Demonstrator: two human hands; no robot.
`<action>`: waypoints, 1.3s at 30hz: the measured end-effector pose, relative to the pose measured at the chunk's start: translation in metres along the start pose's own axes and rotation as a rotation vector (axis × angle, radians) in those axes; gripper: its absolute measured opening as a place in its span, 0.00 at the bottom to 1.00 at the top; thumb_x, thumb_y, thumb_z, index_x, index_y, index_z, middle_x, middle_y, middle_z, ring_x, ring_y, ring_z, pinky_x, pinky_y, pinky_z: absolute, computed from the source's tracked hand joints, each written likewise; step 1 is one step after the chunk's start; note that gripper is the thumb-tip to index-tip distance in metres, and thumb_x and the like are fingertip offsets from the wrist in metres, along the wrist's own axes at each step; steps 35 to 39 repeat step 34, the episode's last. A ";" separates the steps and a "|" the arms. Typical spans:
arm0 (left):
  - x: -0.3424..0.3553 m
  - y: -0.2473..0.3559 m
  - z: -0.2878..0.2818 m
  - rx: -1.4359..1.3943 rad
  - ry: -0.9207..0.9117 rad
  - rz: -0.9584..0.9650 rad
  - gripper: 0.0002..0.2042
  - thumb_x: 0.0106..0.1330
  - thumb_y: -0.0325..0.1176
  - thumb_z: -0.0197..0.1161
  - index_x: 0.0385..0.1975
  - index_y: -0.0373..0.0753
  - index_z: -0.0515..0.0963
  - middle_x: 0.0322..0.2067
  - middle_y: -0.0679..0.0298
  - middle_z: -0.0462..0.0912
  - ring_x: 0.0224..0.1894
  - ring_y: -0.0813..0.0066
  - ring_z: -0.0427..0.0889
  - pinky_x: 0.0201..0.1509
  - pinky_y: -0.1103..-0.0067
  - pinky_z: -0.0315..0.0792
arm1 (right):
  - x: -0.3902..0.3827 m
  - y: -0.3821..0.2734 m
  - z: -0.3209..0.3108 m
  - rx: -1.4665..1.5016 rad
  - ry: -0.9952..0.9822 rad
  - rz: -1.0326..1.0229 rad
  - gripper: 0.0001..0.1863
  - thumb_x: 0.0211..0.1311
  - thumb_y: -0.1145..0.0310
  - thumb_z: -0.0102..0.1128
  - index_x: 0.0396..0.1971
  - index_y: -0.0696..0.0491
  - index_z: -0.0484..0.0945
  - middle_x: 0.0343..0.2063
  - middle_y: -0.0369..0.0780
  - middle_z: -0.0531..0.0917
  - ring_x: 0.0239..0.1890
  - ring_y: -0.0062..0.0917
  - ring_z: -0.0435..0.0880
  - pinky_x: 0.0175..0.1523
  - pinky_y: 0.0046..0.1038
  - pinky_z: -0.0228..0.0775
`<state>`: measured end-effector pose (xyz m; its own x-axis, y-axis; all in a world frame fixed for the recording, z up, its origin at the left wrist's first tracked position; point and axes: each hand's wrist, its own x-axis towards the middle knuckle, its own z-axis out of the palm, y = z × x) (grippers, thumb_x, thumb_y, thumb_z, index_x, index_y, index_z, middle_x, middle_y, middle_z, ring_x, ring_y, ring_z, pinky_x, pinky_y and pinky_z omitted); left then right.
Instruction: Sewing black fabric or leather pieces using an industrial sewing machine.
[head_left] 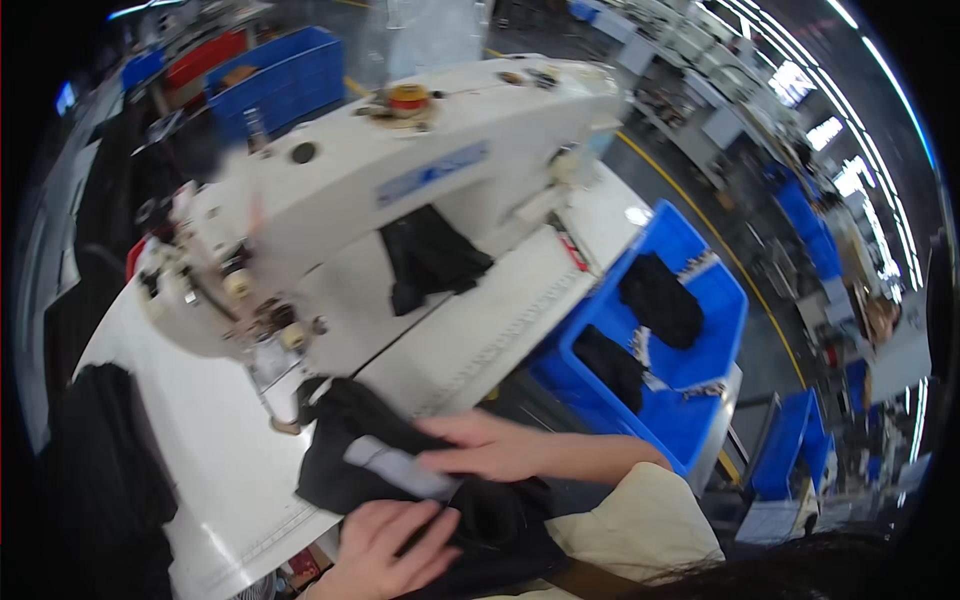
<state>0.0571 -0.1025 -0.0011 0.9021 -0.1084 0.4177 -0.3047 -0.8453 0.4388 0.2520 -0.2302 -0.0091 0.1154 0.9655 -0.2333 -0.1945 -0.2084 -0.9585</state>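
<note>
A dark black cloth piece with a pale grey patch lies bunched at the front edge of the sewing table, just before the needle area of a white sewing machine. My right hand reaches in from the right, its fingers closed on the cloth beside the patch. Lower down, my left hand curls its fingers over the near part of the same cloth, slightly blurred. The fingertips of both hands are partly hidden in the folds.
Another black piece lies under the machine's arm. More black fabric hangs over the table's left side. A blue bin holding black pieces stands to the right. Red-handled scissors or a similar tool rests on the table.
</note>
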 end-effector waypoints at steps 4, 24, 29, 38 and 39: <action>-0.019 -0.032 0.013 0.010 0.054 -0.265 0.19 0.50 0.23 0.66 0.46 0.38 0.79 0.53 0.53 0.71 0.52 0.54 0.71 0.53 0.65 0.67 | -0.155 -0.014 -0.088 -0.265 0.852 -0.135 0.20 0.67 0.80 0.47 0.59 0.59 0.68 0.46 0.33 0.78 0.46 0.11 0.70 0.51 0.17 0.66; 0.017 -0.054 0.042 -0.019 0.146 -0.472 0.13 0.51 0.19 0.65 0.37 0.35 0.80 0.46 0.55 0.78 0.44 0.55 0.75 0.48 0.68 0.70 | -0.172 0.297 -0.230 -1.837 0.271 0.284 0.31 0.65 0.47 0.43 0.66 0.43 0.63 0.63 0.55 0.64 0.66 0.61 0.55 0.67 0.69 0.28; -0.005 -0.055 0.017 -0.036 0.165 -0.388 0.09 0.55 0.23 0.67 0.37 0.36 0.81 0.43 0.59 0.81 0.46 0.60 0.78 0.50 0.70 0.73 | -0.168 0.221 -0.225 -1.636 0.679 -0.106 0.14 0.62 0.58 0.53 0.39 0.53 0.75 0.34 0.49 0.71 0.36 0.46 0.69 0.43 0.53 0.50; -0.045 -0.047 -0.034 0.134 0.447 -0.453 0.09 0.59 0.24 0.65 0.38 0.34 0.81 0.42 0.60 0.82 0.46 0.61 0.78 0.50 0.72 0.73 | -0.082 0.083 -0.163 -0.996 0.606 -0.263 0.16 0.55 0.56 0.65 0.17 0.52 0.80 0.10 0.42 0.72 0.09 0.36 0.69 0.16 0.44 0.56; -0.045 -0.047 -0.034 0.134 0.447 -0.453 0.09 0.59 0.24 0.65 0.38 0.34 0.81 0.42 0.60 0.82 0.46 0.61 0.78 0.50 0.72 0.73 | -0.082 0.083 -0.163 -0.996 0.606 -0.263 0.16 0.55 0.56 0.65 0.17 0.52 0.80 0.10 0.42 0.72 0.09 0.36 0.69 0.16 0.44 0.56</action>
